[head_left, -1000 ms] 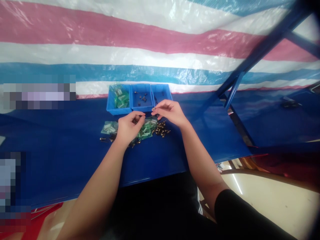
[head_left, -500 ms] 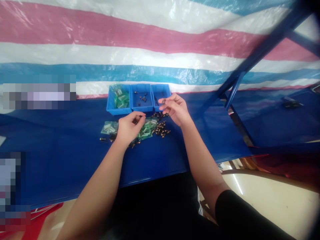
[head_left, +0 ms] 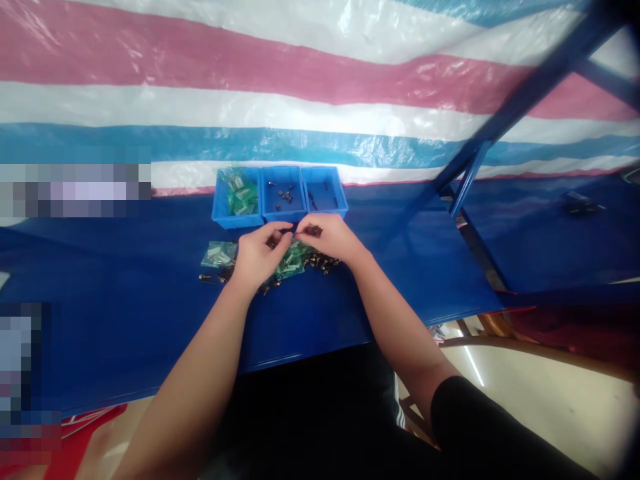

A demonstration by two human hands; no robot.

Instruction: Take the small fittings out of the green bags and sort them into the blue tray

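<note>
My left hand [head_left: 259,253] and my right hand [head_left: 327,237] meet fingertip to fingertip over a heap of small brass-coloured metal parts [head_left: 323,261] and green plastic bags [head_left: 291,260] on the blue table [head_left: 150,287]. Both hands are pinched on a small dark part [head_left: 295,231] held between them. Just beyond stand three blue bins: the left bin [head_left: 237,198] holds green bags, the middle bin [head_left: 283,194] several dark parts, the right bin [head_left: 324,192] a few parts.
Another green bag [head_left: 219,253] lies left of my left hand. A striped plastic sheet [head_left: 300,100] hangs behind the table. A blue metal frame [head_left: 480,153] slants up on the right, with a second blue table [head_left: 565,227] beyond it.
My right hand went out to the right bin, then came back toward me to meet the left hand. The left hand has stayed over the heap.
</note>
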